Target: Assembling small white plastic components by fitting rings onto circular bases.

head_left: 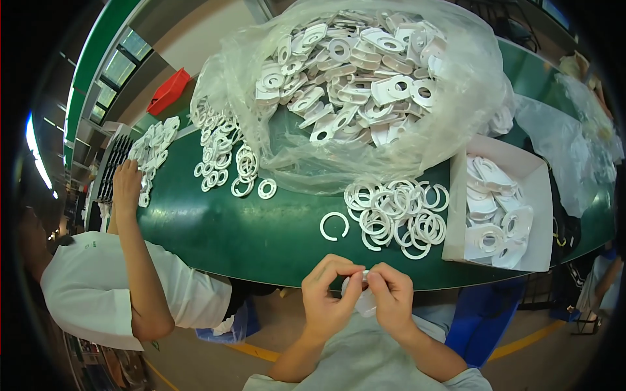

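Note:
Just past the table's near edge, my left hand point(328, 298) and my right hand point(391, 301) pinch a small white plastic part point(367, 304) between thumbs and fingertips. The fingers cover much of it, so its full shape is hidden. Beyond my hands lies a pile of white open rings point(398, 215) on the green table point(287, 228). One single open ring point(334, 226) rests apart, left of that pile. To the right, a white box point(456, 215) holds several white plates with round holes point(499, 238).
A large clear plastic bag point(287, 166) full of white plates point(365, 72) fills the far middle. Closed white rings point(218, 153) lie left of it, near a red bin point(168, 91). At left, a co-worker's hand point(127, 186) reaches toward white parts point(153, 150). A blue bin point(482, 319) stands below the table.

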Motion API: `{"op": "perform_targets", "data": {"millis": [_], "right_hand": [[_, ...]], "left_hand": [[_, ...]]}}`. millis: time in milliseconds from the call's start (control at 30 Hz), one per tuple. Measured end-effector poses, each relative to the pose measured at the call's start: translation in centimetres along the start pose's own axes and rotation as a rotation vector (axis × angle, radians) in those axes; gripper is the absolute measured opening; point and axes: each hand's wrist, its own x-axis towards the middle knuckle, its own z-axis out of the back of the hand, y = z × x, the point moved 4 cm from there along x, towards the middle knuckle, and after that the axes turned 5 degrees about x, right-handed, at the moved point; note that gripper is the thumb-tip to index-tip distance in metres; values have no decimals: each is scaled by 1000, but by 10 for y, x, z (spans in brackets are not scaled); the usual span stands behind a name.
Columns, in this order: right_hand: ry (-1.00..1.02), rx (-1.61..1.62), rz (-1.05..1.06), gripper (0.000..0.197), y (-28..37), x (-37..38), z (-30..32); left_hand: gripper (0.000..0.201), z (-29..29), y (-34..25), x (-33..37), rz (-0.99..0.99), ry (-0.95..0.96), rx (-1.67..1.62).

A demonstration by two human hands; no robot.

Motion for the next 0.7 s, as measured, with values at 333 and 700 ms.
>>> {"op": "perform_targets", "data": {"millis": [333,700], "right_hand": [[-36,190,-133,36,-6,13,10],[15,162,-109,30,-4,10,10]], "left_hand": [[44,-8,5,-1,224,191,-178],[31,5,26,-9,383,91,-407]]}}
